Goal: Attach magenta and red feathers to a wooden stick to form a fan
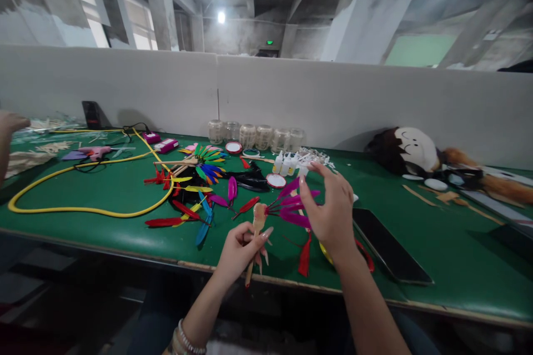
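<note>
a green bench [112,188] spreads out below the fingers [258,240] of both hands. on it, a yellow cord [116,214] loops well to the left of them. a plush doll [416,147] lies far off to their right, and a row of clear jars [264,137] stands beyond them. just right of the right hand [333,211] is a dark flat tablet [389,244]. that hand's thumb and forefinger are parted at the tips of the magenta feathers [293,215]; i cannot tell if they touch. the left hand [233,255] grasps a wooden stick [259,216], its broad top standing above those fingers, the feathers fanning from it toward the right. a red tassel [305,258] lies between the hands.
</note>
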Demonstrator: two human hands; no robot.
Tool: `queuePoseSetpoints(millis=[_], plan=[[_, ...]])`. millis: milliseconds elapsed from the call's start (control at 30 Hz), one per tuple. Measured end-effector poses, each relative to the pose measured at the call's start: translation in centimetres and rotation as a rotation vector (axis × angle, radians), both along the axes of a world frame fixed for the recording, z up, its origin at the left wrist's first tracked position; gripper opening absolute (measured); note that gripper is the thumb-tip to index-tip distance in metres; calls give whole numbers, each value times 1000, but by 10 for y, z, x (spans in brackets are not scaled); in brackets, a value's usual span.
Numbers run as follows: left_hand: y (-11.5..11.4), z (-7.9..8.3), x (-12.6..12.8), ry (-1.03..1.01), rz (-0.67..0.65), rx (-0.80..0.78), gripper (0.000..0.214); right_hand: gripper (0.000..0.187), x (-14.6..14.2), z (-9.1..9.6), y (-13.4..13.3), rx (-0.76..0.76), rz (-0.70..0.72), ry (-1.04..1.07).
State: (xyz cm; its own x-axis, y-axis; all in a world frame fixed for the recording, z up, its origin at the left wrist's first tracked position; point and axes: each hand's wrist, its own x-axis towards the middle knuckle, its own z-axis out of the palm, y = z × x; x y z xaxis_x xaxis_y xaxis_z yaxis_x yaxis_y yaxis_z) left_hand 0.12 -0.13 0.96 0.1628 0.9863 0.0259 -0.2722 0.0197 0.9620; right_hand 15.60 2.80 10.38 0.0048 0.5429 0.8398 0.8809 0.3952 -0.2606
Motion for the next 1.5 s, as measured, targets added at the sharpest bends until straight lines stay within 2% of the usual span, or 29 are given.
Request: queuePoseSetpoints(millis=[67,167,233,333,700,867,933,1067,1133,1233,1267,1400,1500], plan=[[-1,0,0,24,-31,11,35,23,12,4,2,-162,69,50],[-2,0,0,46,-59,35,34,20,27,8,3,-389,238,149],[-3,0,0,55,-70,46,34,20,31,10,1,-466,309,219],[-3,0,0,71,-68,50,33,20,31,12,-1,-508,340,274],[-4,1,1,47,-57,42,33,13,31,13,-2,-493,374,234],[-5,3,2,52,-55,36,34,17,29,12,-1,-481,363,219],[-5,4,2,40,-46,27,34,23,29,12,0,-452,340,272],[-4,4,0,-2,-6,23,32,34,37,11,1,-302,203,492],[-3,3,-1,-29,27,27,31,34,42,12,-1,-396,225,464],[-2,2,-2,-71,52,33,29,35,41,15,-10,-792,426,247],[-2,2,-2,-79,51,34,29,35,40,16,-13,-877,462,203],[-2,3,-2,-80,47,24,30,37,34,18,-18,-988,503,165],[-2,2,-2,-84,50,21,30,41,37,14,-11,-948,538,248]])
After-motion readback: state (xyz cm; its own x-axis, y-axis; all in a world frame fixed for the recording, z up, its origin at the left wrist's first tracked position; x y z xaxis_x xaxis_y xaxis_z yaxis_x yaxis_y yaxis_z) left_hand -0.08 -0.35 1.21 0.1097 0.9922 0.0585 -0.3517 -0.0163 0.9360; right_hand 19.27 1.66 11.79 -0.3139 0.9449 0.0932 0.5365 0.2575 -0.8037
